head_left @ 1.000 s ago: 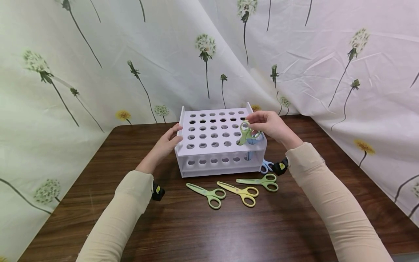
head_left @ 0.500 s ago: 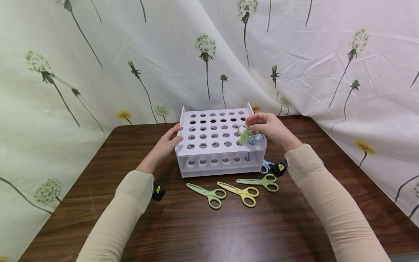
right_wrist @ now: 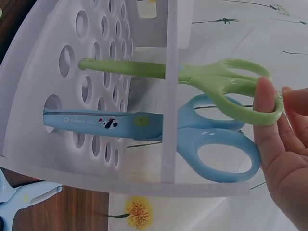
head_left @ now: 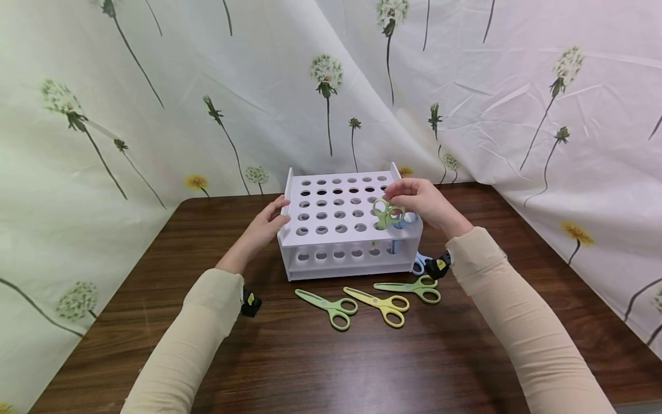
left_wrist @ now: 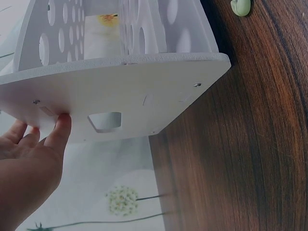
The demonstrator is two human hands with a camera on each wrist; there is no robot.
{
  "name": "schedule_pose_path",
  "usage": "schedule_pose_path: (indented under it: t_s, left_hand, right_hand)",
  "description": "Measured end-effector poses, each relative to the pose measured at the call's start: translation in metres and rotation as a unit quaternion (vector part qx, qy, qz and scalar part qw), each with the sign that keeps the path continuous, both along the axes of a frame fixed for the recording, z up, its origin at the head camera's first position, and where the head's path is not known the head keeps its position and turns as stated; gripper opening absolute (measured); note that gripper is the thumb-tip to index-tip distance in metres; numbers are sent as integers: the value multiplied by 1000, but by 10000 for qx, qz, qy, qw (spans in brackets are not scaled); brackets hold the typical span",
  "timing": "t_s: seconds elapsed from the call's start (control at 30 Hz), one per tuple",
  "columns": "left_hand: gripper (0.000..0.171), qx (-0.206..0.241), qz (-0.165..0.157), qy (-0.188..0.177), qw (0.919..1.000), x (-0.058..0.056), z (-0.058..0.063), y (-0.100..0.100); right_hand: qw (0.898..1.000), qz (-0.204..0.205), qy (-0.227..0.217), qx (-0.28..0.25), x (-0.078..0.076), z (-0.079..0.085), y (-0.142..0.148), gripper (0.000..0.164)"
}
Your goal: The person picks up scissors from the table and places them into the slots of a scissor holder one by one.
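Observation:
A white rack [head_left: 331, 239] with rows of round holes stands on the table. My right hand [head_left: 425, 201] pinches a handle loop of green scissors [right_wrist: 125, 68] between thumb and fingers. Their closed blades point down through a top hole of the rack, the tip right at a hole of the lower plate in the right wrist view. Beside them, blue scissors [right_wrist: 86, 122] with a panda print stand in the front right corner hole, handles above the top plate. At the rack's left side panel [left_wrist: 154, 82], my left hand [head_left: 261, 230] rests its fingertips, fingers loosely bent.
In front of the rack lie green scissors [head_left: 323, 303], yellow scissors [head_left: 374, 300] and another green pair [head_left: 411, 286]. Blue scissors [head_left: 420, 261] lie by its right side, partly hidden. A flowered curtain [head_left: 258, 75] hangs behind the dark wooden table [head_left: 310, 368].
My right hand has moved slightly left and down with the green scissors, which have sunk deeper through the top hole and stand more upright. My left hand stays at the rack.

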State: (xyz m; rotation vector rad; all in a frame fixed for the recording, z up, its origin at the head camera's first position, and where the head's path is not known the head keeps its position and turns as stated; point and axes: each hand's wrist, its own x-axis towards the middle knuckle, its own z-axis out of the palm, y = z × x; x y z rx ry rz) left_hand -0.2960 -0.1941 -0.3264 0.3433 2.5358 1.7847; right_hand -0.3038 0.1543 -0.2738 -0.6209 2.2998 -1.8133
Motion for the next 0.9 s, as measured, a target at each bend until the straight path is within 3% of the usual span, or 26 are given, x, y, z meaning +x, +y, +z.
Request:
schedule_pose_path:
  t_s: [0.27,0.57,0.9]
  left_hand:
    - [46,-104,18,-81,9999,3,4,1]
    - [45,-75,43,-33,10000,4,5,3]
    - [45,-114,88,-38,9999,1,2,0]
  right_hand:
    - [9999,-42,-2,135,1,2,-4,24]
    - [9935,-131,473,1025,0,2,-8,21]
    - [9930,-58,476,1077,4,4,-10,20]
